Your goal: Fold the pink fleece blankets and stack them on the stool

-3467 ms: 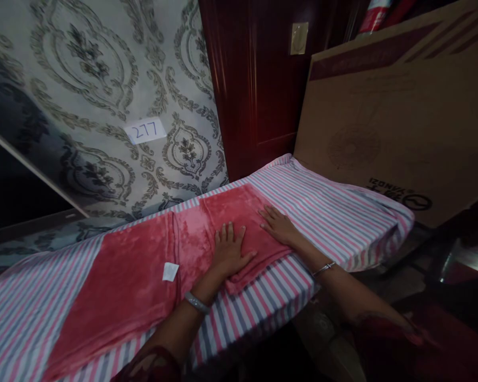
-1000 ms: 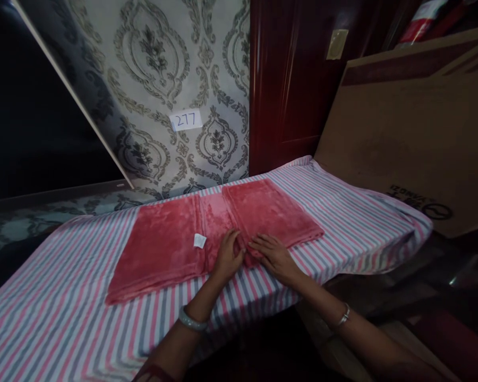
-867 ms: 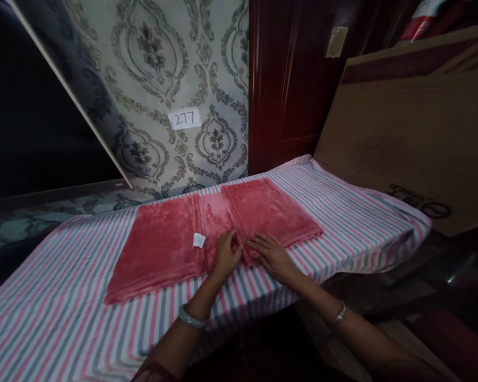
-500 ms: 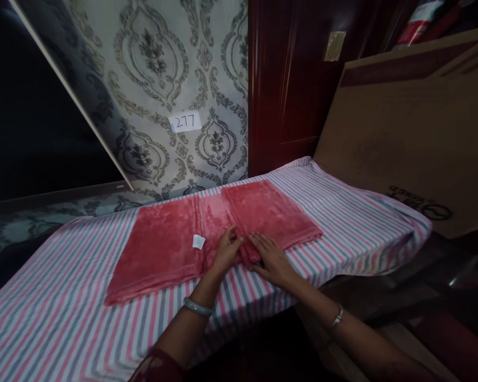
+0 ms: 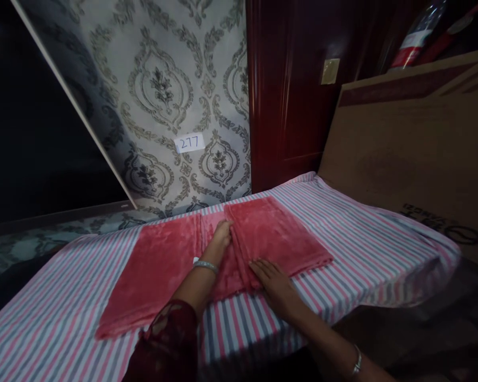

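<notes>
A coral-red plush blanket (image 5: 279, 233) lies on the striped cloth. Its left and right parts are folded inward, and a strip of the lower layer shows between them. My left hand (image 5: 223, 233) reaches across this strip toward the far side, its fingers closed at the inner edge of the right fold. The fingertips are partly hidden. Near the front corner of that same fold, my right hand (image 5: 276, 284) rests with fingers stretched out flat on the fabric. A white tag (image 5: 196, 260) peeks out beside my left wrist, mostly covered.
A pink, grey and white striped cloth (image 5: 374, 249) covers the table. Behind stand a patterned wall with a paper label (image 5: 189, 142) and a dark red door (image 5: 289, 106). A large cardboard box (image 5: 414, 143) leans at the right; a dark screen (image 5: 43, 132) is at the left.
My left hand has moved from the near edge to the far part of the fold's inner edge. My right hand stays by the front corner. The view has tilted up slightly.
</notes>
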### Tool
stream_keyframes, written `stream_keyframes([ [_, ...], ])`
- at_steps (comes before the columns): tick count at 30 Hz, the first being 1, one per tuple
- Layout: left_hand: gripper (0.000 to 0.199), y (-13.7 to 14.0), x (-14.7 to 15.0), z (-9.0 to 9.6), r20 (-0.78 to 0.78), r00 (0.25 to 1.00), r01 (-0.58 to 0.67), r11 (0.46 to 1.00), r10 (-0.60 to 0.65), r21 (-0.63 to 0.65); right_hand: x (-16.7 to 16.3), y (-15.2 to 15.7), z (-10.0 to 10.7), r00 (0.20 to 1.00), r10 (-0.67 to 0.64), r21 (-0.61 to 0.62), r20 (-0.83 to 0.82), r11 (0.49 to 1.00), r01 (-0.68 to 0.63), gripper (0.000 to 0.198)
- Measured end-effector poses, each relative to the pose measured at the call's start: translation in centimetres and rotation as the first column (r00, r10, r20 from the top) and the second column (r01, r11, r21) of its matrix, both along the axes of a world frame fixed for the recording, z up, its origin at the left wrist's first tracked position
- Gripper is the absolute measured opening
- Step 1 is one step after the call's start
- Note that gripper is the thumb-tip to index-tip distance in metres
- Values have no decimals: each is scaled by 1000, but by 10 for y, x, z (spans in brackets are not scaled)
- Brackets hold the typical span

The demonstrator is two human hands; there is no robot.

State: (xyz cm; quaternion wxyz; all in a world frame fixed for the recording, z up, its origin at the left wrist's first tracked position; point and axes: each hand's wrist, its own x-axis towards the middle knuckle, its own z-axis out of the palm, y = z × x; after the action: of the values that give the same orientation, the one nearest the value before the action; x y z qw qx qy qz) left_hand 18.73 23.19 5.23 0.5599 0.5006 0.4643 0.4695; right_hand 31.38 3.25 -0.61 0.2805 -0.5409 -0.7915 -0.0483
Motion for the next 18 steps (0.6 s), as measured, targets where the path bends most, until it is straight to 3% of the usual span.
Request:
stream_keyframes([
  [3,52,29,5,10,17,999,-40,996,41,-81,1,2,-5,1000,14,22,-17,1000,-13,67],
  [8,76,66,12,14,16,996,-81,994,83,-76,6,4,-7,998,45,78,-38,996,-42,64],
  [14,68,104,24,10,-115,978,-174,985,173,0,12,18,-23,994,106,188,15,976,-107,56],
  [18,52,122,31,11,-240,936,-236,965,258,117,5,27,-39,998,37,319,-54,947,-18,54],
])
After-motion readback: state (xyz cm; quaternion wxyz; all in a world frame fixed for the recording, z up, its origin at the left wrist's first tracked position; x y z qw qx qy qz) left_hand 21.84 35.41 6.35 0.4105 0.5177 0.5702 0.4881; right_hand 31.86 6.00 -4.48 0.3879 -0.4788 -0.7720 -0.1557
